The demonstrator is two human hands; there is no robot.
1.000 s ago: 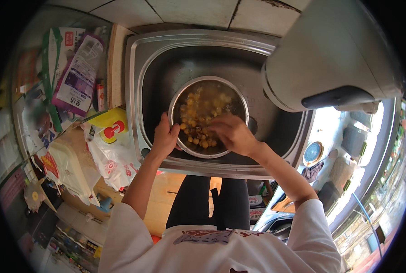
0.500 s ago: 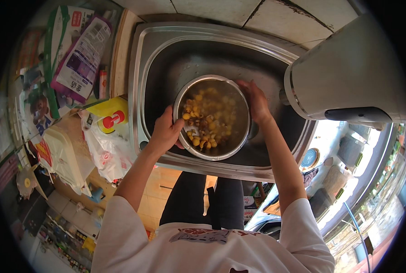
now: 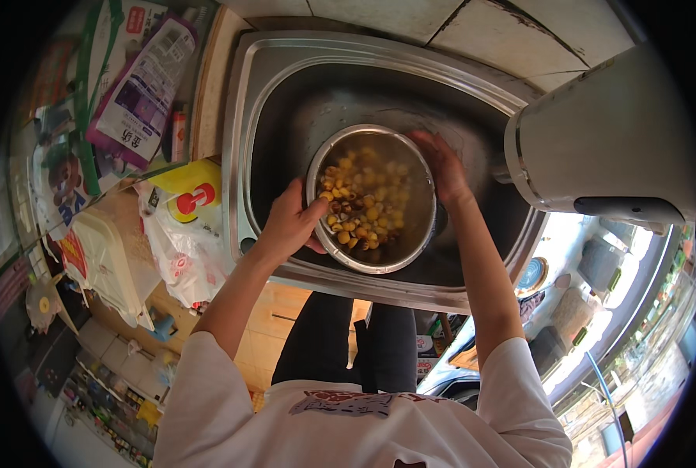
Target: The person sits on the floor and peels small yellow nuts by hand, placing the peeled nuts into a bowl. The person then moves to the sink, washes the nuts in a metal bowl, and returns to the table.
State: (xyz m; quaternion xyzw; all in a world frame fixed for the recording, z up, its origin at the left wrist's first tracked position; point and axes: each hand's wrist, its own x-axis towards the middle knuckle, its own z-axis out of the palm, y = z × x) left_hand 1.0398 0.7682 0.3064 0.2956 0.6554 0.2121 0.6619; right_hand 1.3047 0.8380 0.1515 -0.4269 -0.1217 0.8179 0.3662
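Note:
A round metal bowl (image 3: pixel 338 255) is held over the basin of a steel sink (image 3: pixel 285 101). Cloudy water fills it, with many small yellow and brownish round pieces (image 3: pixel 363 207), perhaps seeds or nuts, gathered mostly toward its left and middle. My left hand (image 3: pixel 292 218) grips the bowl's left side, thumb over the rim and fingers hidden beneath. Against the right side rests my right hand (image 3: pixel 444 170), its fingers bent along the outer wall and partly hidden.
A large pale appliance (image 3: pixel 605 140) with a metal band juts over the sink's right side. To the left is a shelf with a purple-and-white packet (image 3: pixel 141 93). Plastic bags (image 3: pixel 180 242) hang beside the sink's left edge. Tiles (image 3: pixel 480 35) border the far side.
The bowl has shifted slightly to the right with both hands still on it. The pieces inside have swirled and spread, and the white patch among them no longer shows.

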